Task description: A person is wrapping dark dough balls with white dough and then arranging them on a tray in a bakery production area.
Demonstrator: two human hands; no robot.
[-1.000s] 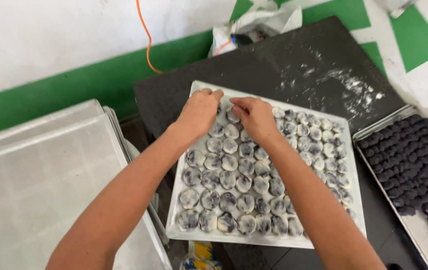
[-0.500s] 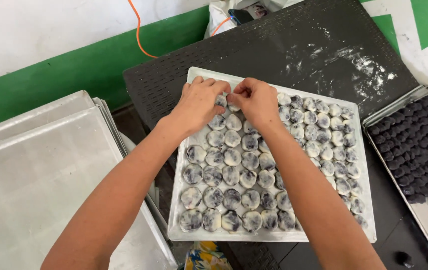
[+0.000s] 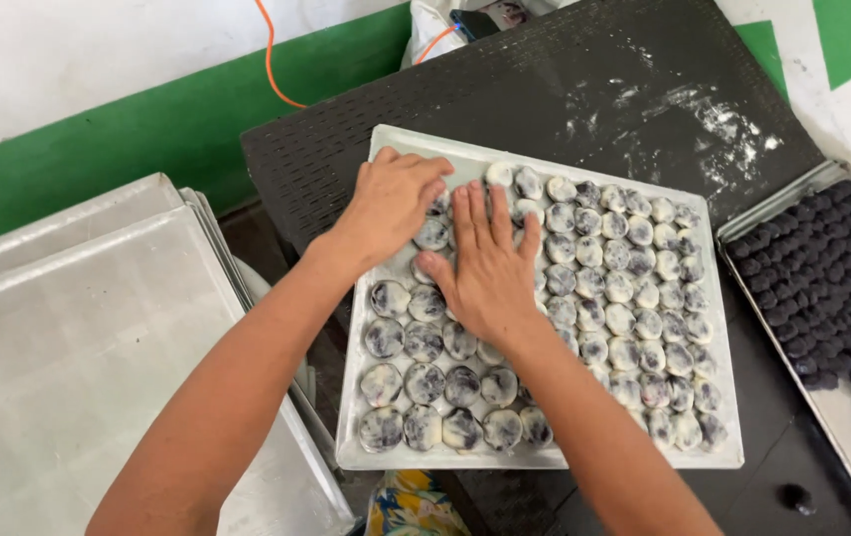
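Pressing flat, the right hand [image 3: 488,266] lies open, fingers spread, on the dough balls [image 3: 604,298] in the metal tray [image 3: 545,459]; the left hand [image 3: 393,203], fingers loosely curled, touches balls beside it.

Rectangular dull-grey metal tray [image 3: 545,460]: matt finish. Round white-and-dark dough pieces [image 3: 624,288]: soft, floury, matt. Black perforated table surface [image 3: 584,79]: rough, flour-dusted. Stacked empty metal trays [image 3: 68,328]: brushed, faint sheen.

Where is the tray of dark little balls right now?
In the head view, the tray of dark balls sits at the far right edge, on the black table, just right of the white tray of pale dough pieces where both hands rest.
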